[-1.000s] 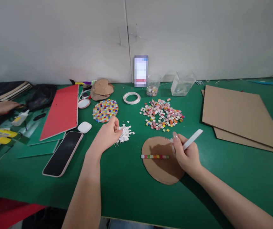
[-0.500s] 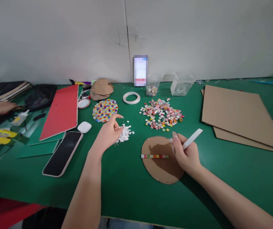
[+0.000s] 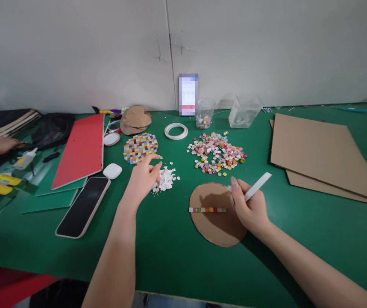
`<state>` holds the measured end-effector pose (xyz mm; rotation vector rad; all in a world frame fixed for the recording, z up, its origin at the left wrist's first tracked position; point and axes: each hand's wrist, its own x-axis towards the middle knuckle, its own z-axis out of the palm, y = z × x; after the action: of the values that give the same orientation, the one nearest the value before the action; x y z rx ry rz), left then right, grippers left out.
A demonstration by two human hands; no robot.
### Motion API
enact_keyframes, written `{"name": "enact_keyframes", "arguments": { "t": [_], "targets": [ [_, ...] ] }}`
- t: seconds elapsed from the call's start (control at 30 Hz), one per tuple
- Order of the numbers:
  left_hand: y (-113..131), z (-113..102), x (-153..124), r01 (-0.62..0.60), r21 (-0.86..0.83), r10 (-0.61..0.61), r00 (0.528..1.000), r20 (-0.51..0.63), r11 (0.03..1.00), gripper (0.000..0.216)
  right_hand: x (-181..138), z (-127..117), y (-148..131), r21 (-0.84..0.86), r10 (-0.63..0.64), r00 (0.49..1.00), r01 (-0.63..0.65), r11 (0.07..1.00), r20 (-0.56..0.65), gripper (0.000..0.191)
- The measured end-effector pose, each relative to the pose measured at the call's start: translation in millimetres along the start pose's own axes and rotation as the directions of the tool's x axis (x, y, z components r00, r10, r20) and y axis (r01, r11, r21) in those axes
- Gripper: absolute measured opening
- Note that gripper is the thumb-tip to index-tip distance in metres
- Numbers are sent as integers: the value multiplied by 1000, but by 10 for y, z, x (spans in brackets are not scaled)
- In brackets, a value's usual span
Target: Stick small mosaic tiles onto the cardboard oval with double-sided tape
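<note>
My left hand [image 3: 145, 176] hovers at the left side of a small pile of white paper-like bits [image 3: 166, 179]. Its index finger and thumb are apart, with nothing visible between them. In my right hand [image 3: 250, 207] is a thin white flat stick [image 3: 259, 185], gripped like a pen. That hand is over the right part of a round cardboard piece [image 3: 213, 233], and its shadow falls there. Across the cardboard runs one row of small coloured tiles [image 3: 207, 210]. Loose mosaic tiles [image 3: 217, 153] lie heaped behind it.
A tile-covered disc [image 3: 140, 148], a white tape roll [image 3: 176, 131], a clear cup [image 3: 205, 114] and a clear box [image 3: 244, 113] stand farther back. Cardboard sheets [image 3: 318, 156] lie right. At left are a dark phone [image 3: 83, 207], a red board [image 3: 82, 149] and another person's hand [image 3: 0, 146].
My left thumb has risen and drawn back slightly, exposing more of the white bits. My right hand and the tile row look unchanged; the view has shifted a little.
</note>
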<state>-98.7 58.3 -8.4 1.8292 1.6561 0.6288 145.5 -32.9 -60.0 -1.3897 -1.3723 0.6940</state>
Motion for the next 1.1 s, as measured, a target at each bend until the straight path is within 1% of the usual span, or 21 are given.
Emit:
{"name": "enact_keyframes", "arguments": {
  "t": [0.07, 0.13, 0.17, 0.27, 0.33, 0.4, 0.47, 0.6, 0.8, 0.97, 1.1],
  "targets": [
    [6, 15, 4, -11, 56, 14, 998, -55, 998, 20, 2, 0, -1, -7, -4, 1000, 4, 1000, 0, 42],
    [16, 22, 2, -16, 89, 23, 997, -80, 996, 20, 3, 1, 1, -9, -3, 1000, 3, 1000, 2, 42],
    [19, 20, -1, -17, 86, 23, 997, -71, 996, 20, 3, 1, 3, -10, -2, 1000, 2, 1000, 3, 42],
    [20, 7, -12, -33, 36, 33, 999, 14, 999, 25, 3, 0, 10, -17, -5, 1000, 5, 1000, 1, 42],
    [12, 2, -15, -51, 11, 51, 998, 48, 999, 26, 3, -1, 11, -18, -6, 1000, 6, 1000, 0, 42],
    [2, 5, -13, -53, 7, 53, 998, 46, 999, 21, 4, -1, 10, -20, -5, 1000, 5, 1000, 2, 42],
    [-4, 10, -9, -23, -18, 24, 999, 44, 1000, 17, 3, -2, 8, -22, -3, 1000, 3, 1000, 5, 42],
    [-2, 0, -1, 41, -80, -36, 998, 59, 996, 20, -2, -5, 6, -9, 0, 1000, 0, 1000, 9, 41],
    [3, -14, -5, -16, -28, 17, 999, 30, 999, 21, -3, -4, 1, -3, -2, 1000, 2, 1000, 20, 41],
    [1, 17, -10, -38, -91, 40, 999, 16, 995, 23, -8, -4, 5, -5, 1, 1000, -1, 1000, 15, 42],
    [-8, 14, -4, -53, -175, 47, 998, -38, 983, 34, -9, -8, -10, -10, -2, 1000, 2, 1000, 11, 42]
  ]
}}
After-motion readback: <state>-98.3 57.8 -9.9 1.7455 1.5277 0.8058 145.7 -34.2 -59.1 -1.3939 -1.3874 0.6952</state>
